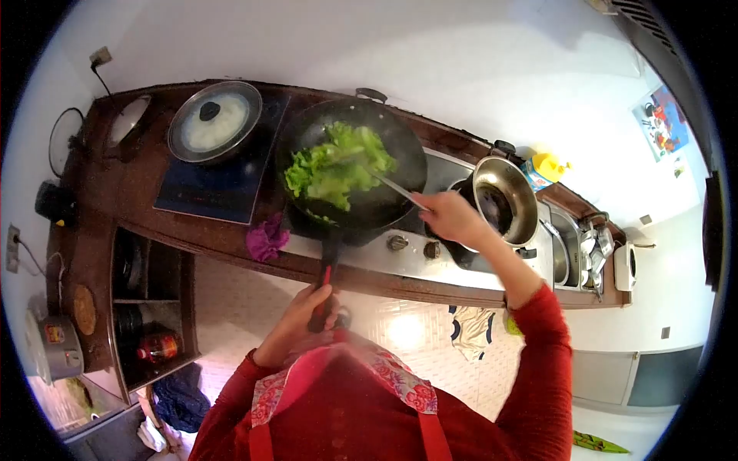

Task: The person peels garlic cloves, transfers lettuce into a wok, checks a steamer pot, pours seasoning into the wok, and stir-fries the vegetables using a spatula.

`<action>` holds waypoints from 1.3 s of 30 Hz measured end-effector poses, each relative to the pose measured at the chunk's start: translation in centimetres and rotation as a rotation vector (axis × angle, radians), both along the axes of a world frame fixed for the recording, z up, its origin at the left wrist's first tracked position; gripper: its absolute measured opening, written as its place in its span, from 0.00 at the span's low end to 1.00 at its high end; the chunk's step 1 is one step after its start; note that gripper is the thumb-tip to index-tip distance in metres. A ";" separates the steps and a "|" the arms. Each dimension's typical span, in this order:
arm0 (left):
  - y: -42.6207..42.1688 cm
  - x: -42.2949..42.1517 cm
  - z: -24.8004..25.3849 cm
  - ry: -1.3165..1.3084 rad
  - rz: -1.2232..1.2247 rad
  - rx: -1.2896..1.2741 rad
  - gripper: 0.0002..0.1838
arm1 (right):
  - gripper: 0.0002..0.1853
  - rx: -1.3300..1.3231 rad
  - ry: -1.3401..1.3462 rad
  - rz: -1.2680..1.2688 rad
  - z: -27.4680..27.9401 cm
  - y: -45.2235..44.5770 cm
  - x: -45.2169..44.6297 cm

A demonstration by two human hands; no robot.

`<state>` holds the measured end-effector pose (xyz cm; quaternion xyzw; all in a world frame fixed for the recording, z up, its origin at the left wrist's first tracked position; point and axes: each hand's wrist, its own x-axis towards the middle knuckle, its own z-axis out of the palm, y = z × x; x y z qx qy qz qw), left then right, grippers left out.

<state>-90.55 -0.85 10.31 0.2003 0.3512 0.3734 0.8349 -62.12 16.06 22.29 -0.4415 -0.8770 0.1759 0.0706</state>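
My left hand [309, 313] is closed around the dark handle [327, 276] of a large black wok [407, 165], which rests on the left side of the stove. Green leafy vegetables, looking like lettuce, [338, 165] lie heaped in the wok, with a few leaves spread toward its near side. In my right hand [453, 219] is a metal spatula [396, 187], gripped by its handle and slanting down into the leaves, which hide its far end. Just beyond that hand stands a steel pot [529, 196] on the right burner. A purple cloth [267, 237] lies left of the wok handle.
On the left, a glass-lidded pan [178, 146] sits on a black induction cooktop [207, 192]. Stove knobs [397, 243] line the front edge. At the right are a yellow-capped bottle [542, 170] and a sink [565, 230] with dishes. A shirt [471, 332] lies on the floor.
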 end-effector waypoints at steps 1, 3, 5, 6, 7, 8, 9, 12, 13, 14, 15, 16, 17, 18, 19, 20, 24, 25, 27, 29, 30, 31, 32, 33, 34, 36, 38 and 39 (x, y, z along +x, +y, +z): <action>0.0 0.0 0.1 -0.002 0.004 -0.008 0.19 | 0.20 -0.118 -0.088 -0.025 3.7 -0.9 0.6; 0.0 0.0 0.5 -0.008 0.019 -0.025 0.19 | 0.20 -0.309 -0.046 -0.056 7.6 -2.9 2.5; 0.0 0.1 0.6 -0.013 0.024 -0.020 0.19 | 0.21 -0.633 -0.078 -0.201 9.3 -4.5 2.9; 0.0 0.1 0.6 -0.013 0.023 -0.015 0.19 | 0.22 -0.768 -0.077 -0.261 9.5 -5.3 2.5; 0.0 0.2 0.5 -0.014 0.032 -0.022 0.18 | 0.22 -0.761 -0.031 -0.233 8.4 -6.0 1.6; 0.0 0.3 0.1 -0.015 0.040 -0.028 0.18 | 0.23 -0.752 0.015 -0.206 6.6 -6.4 0.2; -0.1 0.3 0.0 -0.014 0.045 -0.035 0.18 | 0.23 -0.737 0.100 -0.252 4.3 -6.7 -1.2; 0.0 0.2 0.1 0.060 0.033 -0.056 0.19 | 0.23 -0.632 0.503 -0.341 -3.5 -5.6 -5.0; 0.1 0.2 0.3 0.072 0.037 -0.053 0.19 | 0.23 -0.613 0.564 -0.385 -4.1 -5.1 -5.5; 0.1 0.3 0.5 0.085 0.043 -0.053 0.19 | 0.22 -0.595 0.623 -0.428 -4.4 -4.3 -6.0; 0.0 0.3 0.6 0.095 0.050 -0.054 0.19 | 0.22 -0.579 0.680 -0.470 -4.7 -3.4 -6.3; 0.0 0.2 0.9 0.089 0.047 -0.043 0.19 | 0.21 -0.547 0.661 -0.492 -5.0 -2.3 -5.9; 0.0 0.2 1.2 0.080 0.044 -0.034 0.19 | 0.21 -0.410 0.591 -0.457 -5.1 -1.4 -5.6; -0.1 0.3 1.4 0.071 0.041 -0.025 0.19 | 0.21 -0.273 0.519 -0.421 -5.3 -0.6 -5.3; -0.2 0.3 1.2 0.063 0.044 -0.021 0.19 | 0.23 -0.087 0.408 -0.348 -7.1 0.6 -4.8; -0.1 0.4 1.0 0.055 0.047 -0.014 0.19 | 0.23 -0.020 0.318 -0.278 -8.5 0.9 -4.2; -0.4 0.2 0.7 0.037 0.083 -0.016 0.21 | 0.24 -0.070 0.157 -0.150 -5.3 -0.4 -2.7; -0.6 0.2 0.7 0.034 0.091 -0.021 0.21 | 0.24 -0.056 0.146 -0.147 -4.6 -0.8 -2.0; -0.9 0.1 0.8 0.037 0.093 -0.030 0.22 | 0.25 0.045 0.149 -0.219 -4.9 -0.8 -1.7; -1.1 0.2 0.6 0.002 0.082 -0.030 0.22 | 0.26 0.243 0.156 -0.230 -5.8 -0.2 -1.4; -1.1 0.2 0.6 -0.014 0.080 -0.030 0.22 | 0.26 0.045 0.245 -0.328 -6.0 -0.3 -1.0; -1.3 0.0 0.6 -0.001 0.071 -0.027 0.23 | 0.26 -0.157 0.334 -0.423 -6.1 -0.6 -0.7; -1.5 -0.1 0.6 0.010 0.065 -0.026 0.23 | 0.26 -0.362 0.419 -0.514 -5.9 -1.0 -0.6; -1.7 -0.1 0.6 0.019 0.058 -0.028 0.24 | 0.24 -0.381 0.359 -0.488 -5.9 -1.3 0.1; -1.8 -0.2 0.4 0.029 0.060 -0.010 0.25 | 0.24 -0.342 0.364 -0.463 -5.4 -2.2 0.9; -1.9 -0.4 -0.3 0.049 0.069 0.025 0.26 | 0.24 -0.266 0.374 -0.409 -3.8 -4.4 2.1; -2.1 -1.0 -1.1 0.027 0.050 0.031 0.26 | 0.23 0.005 0.340 -0.263 -2.9 -5.8 3.0; -2.2 -1.1 -1.3 0.016 0.035 0.036 0.26 | 0.25 -0.086 0.315 -0.288 -2.1 -6.3 2.9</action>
